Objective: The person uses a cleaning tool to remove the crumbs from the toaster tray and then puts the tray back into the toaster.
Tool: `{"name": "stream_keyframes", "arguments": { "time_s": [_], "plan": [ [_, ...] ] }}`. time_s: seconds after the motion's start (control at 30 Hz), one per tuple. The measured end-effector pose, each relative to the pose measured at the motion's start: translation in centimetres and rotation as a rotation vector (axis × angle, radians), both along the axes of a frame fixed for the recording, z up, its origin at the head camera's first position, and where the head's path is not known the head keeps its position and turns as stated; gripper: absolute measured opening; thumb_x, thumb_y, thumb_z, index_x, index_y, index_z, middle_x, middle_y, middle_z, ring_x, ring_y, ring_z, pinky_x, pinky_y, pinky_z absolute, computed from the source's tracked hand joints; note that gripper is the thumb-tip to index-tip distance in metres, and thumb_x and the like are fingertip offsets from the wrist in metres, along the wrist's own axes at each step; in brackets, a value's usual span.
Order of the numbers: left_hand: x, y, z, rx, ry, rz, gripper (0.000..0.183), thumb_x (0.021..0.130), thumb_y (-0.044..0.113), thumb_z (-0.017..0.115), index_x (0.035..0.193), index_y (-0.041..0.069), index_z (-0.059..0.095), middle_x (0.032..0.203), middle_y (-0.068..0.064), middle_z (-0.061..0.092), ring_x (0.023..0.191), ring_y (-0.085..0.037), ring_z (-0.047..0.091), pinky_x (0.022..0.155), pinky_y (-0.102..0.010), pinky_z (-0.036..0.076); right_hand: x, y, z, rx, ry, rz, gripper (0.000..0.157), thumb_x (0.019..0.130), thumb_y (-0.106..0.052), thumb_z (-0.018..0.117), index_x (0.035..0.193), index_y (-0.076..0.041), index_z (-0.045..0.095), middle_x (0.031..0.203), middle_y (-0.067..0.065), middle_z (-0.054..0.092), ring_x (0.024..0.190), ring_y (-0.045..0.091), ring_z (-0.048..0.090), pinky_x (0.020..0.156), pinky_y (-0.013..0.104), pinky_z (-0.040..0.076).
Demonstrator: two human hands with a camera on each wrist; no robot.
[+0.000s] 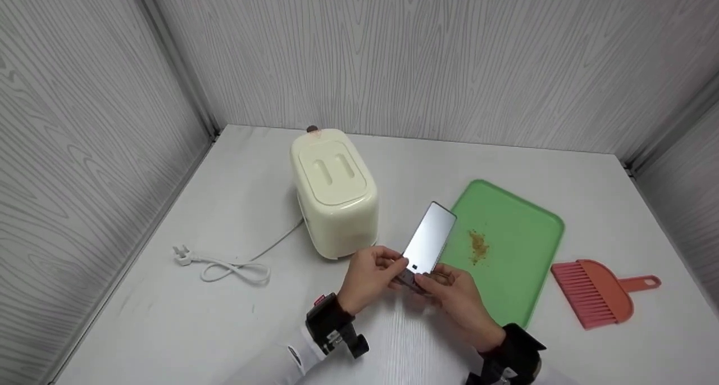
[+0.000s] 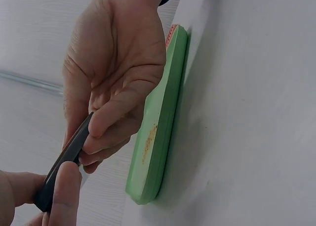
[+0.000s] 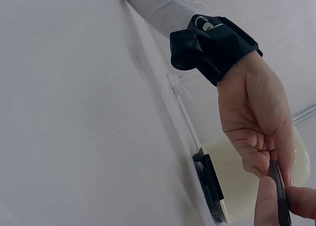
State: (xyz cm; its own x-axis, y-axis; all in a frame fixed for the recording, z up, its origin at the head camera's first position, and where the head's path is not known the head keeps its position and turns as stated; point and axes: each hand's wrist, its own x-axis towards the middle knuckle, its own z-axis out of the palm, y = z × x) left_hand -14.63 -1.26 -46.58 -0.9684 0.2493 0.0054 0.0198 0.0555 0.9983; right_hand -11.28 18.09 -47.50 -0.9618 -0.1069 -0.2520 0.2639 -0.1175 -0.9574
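Observation:
In the head view, both hands hold a slim rectangular object with a shiny silver face and dark casing (image 1: 430, 236); its exact kind is unclear. The left hand (image 1: 366, 278) pinches its lower left edge between thumb and fingers. At the lower right edge, the right hand (image 1: 459, 303) grips it, thumb on the dark end. It is tilted above the table, overlapping the near-left edge of a green tray (image 1: 514, 222). Brown crumbs (image 1: 478, 247) lie on the tray. Both wrist views show the object edge-on, as a dark bar (image 2: 64, 154) between the two hands' fingers.
A cream toaster (image 1: 337, 194) with a lid on top stands left of the hands. Its white cord and plug (image 1: 224, 264) lie on the table at the left. On the right, a red dustpan and brush (image 1: 604, 292) rests beside the tray. Patterned walls enclose the table.

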Motion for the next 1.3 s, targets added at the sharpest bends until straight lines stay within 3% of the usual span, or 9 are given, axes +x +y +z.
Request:
{"name": "stream_keyframes", "arguments": {
  "time_s": [0.2, 0.4, 0.6, 0.87, 1.0, 1.13, 1.3],
  "plan": [
    [-0.1, -0.4, 0.1, -0.031, -0.014, -0.036, 0.02, 0.092, 0.011, 0.078, 0.101, -0.006, 0.073, 0.082, -0.008, 0.074, 0.066, -0.013, 0.07, 0.06, -0.029, 0.064, -0.3, 1.0, 0.4, 0.017, -0.002, 0.087, 0.036, 0.097, -0.009, 0.072, 0.123, 0.012, 0.058, 0.103, 0.012, 0.076, 0.09, 0.018, 0.074, 0.082, 0.032, 0.064],
    [-0.3, -1.0, 0.2, -0.078, -0.011, -0.13, 0.019, 0.09, 0.011, 0.08, 0.098, -0.005, 0.076, 0.084, -0.011, 0.076, 0.062, -0.013, 0.07, 0.059, -0.029, 0.064, -0.5, 2.1, 0.6, 0.024, -0.008, 0.166, 0.031, 0.097, -0.01, 0.073, 0.117, 0.009, 0.059, 0.102, 0.013, 0.075, 0.089, 0.018, 0.074, 0.082, 0.033, 0.064],
    [-0.2, -1.1, 0.1, -0.134, 0.013, -0.194, 0.018, 0.088, 0.013, 0.083, 0.095, -0.003, 0.079, 0.079, -0.012, 0.076, 0.06, -0.02, 0.073, 0.057, -0.031, 0.063, -0.6, 3.1, 0.6, 0.045, -0.014, 0.205, 0.036, 0.096, -0.01, 0.073, 0.121, 0.01, 0.057, 0.102, 0.012, 0.074, 0.086, 0.019, 0.074, 0.079, 0.032, 0.065],
    [0.3, -0.2, -0.4, -0.047, -0.063, -0.148, 0.017, 0.089, 0.009, 0.081, 0.094, -0.006, 0.076, 0.081, -0.015, 0.076, 0.055, -0.013, 0.069, 0.057, -0.033, 0.064, 0.0, 2.4, 0.4, 0.003, -0.056, 0.067, 0.037, 0.098, -0.008, 0.07, 0.126, 0.012, 0.055, 0.102, 0.009, 0.075, 0.091, 0.016, 0.075, 0.084, 0.031, 0.064],
    [0.7, 0.2, -0.5, -0.023, -0.073, -0.133, 0.015, 0.091, 0.009, 0.079, 0.094, -0.006, 0.076, 0.081, -0.015, 0.076, 0.055, -0.011, 0.068, 0.057, -0.031, 0.064, 0.3, 1.8, 0.4, 0.023, -0.064, -0.028, 0.049, 0.099, -0.008, 0.069, 0.136, 0.015, 0.047, 0.103, 0.009, 0.076, 0.088, 0.014, 0.074, 0.076, 0.024, 0.062],
    [0.9, 0.4, -0.6, -0.011, -0.072, -0.115, 0.015, 0.092, 0.008, 0.079, 0.095, -0.006, 0.075, 0.08, -0.015, 0.075, 0.056, -0.011, 0.068, 0.057, -0.032, 0.064, 0.5, 1.2, 0.2, 0.046, -0.081, -0.111, 0.044, 0.097, -0.008, 0.071, 0.133, 0.012, 0.054, 0.1, 0.009, 0.075, 0.082, 0.013, 0.072, 0.067, 0.021, 0.059],
    [1.1, 0.5, -0.7, -0.019, -0.064, -0.114, 0.015, 0.092, 0.009, 0.079, 0.095, -0.005, 0.075, 0.079, -0.013, 0.075, 0.057, -0.012, 0.069, 0.058, -0.032, 0.064, 0.6, 1.1, 0.1, 0.027, -0.073, -0.118, 0.037, 0.097, -0.006, 0.071, 0.127, 0.012, 0.057, 0.099, 0.009, 0.076, 0.085, 0.015, 0.074, 0.074, 0.023, 0.062]
  ]
}}
